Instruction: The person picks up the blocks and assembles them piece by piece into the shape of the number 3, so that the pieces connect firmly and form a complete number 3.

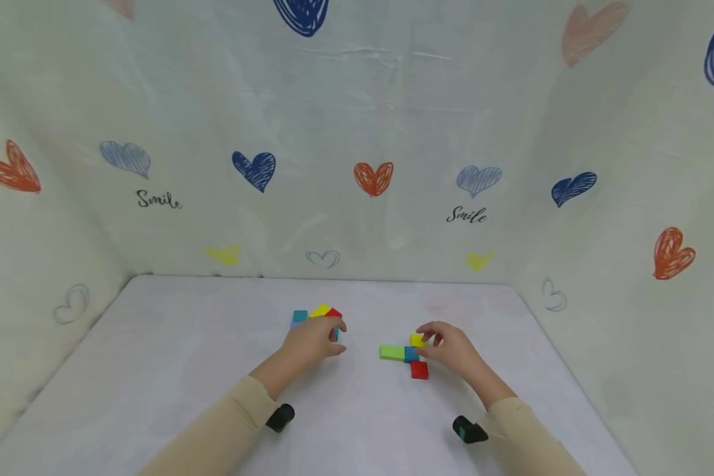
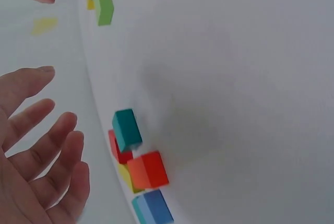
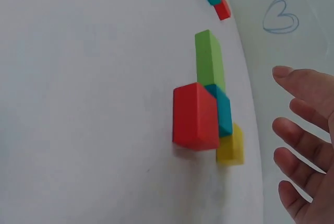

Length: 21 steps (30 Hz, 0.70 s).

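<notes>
My left hand (image 1: 314, 340) hovers by a cluster of toy blocks, partly covering it in the head view. In the left wrist view its fingers are loosely bent and hold nothing, beside a teal block (image 2: 128, 130), an orange-red block (image 2: 148, 170), a blue block (image 2: 157, 207), a red block (image 2: 119, 148) and a yellow block (image 2: 127, 178). On the right, a long green block (image 1: 391, 352), a blue block (image 1: 411, 354), a yellow block (image 1: 416, 340) and a red block (image 1: 419, 370) lie together. My right hand (image 1: 452, 349) is beside them, fingers relaxed, holding nothing.
A white table (image 1: 333, 423) bears both block groups, set apart from each other. Behind it hangs a pale curtain (image 1: 309, 218) printed with hearts and words. A black wrist device (image 1: 281, 418) sits under the left sleeve, another black device (image 1: 469, 430) by the right.
</notes>
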Each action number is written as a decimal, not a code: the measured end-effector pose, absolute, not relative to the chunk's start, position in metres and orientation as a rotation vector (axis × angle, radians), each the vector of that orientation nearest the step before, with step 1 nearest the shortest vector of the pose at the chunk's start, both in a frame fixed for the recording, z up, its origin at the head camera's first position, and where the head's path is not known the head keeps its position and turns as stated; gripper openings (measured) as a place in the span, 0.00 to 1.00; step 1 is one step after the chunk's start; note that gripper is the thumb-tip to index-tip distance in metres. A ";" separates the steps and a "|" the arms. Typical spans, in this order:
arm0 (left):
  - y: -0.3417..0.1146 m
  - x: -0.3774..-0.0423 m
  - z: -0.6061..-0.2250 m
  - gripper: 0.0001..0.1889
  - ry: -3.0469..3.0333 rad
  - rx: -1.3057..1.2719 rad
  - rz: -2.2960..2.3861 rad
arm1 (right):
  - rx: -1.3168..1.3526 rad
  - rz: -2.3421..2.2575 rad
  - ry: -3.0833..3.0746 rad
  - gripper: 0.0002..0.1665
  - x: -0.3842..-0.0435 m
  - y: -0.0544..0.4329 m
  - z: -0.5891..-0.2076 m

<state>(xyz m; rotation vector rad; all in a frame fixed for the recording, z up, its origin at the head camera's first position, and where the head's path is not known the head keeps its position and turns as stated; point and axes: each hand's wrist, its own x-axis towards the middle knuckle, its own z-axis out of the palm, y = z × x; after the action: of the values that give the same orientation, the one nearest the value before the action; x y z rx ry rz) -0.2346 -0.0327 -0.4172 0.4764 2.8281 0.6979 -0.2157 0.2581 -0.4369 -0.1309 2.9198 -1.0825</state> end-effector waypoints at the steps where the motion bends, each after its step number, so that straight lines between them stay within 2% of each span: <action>1: -0.037 -0.236 -0.418 0.20 2.831 0.462 0.699 | -0.158 -1.088 2.914 0.22 -0.219 0.254 -0.436; 12: -0.074 -0.249 -0.430 0.20 2.870 0.299 0.616 | -0.378 -1.160 2.794 0.21 -0.250 0.200 -0.438; 21: -0.089 -0.252 -0.437 0.19 2.876 0.265 0.615 | -0.429 -1.168 2.709 0.21 -0.264 0.157 -0.453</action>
<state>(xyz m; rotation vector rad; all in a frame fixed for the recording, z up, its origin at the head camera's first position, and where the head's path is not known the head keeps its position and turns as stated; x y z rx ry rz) -0.2520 -0.0889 -0.4366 0.2647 2.8761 0.6149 -0.2638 0.1570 -0.4526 -0.4286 2.7095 -1.1682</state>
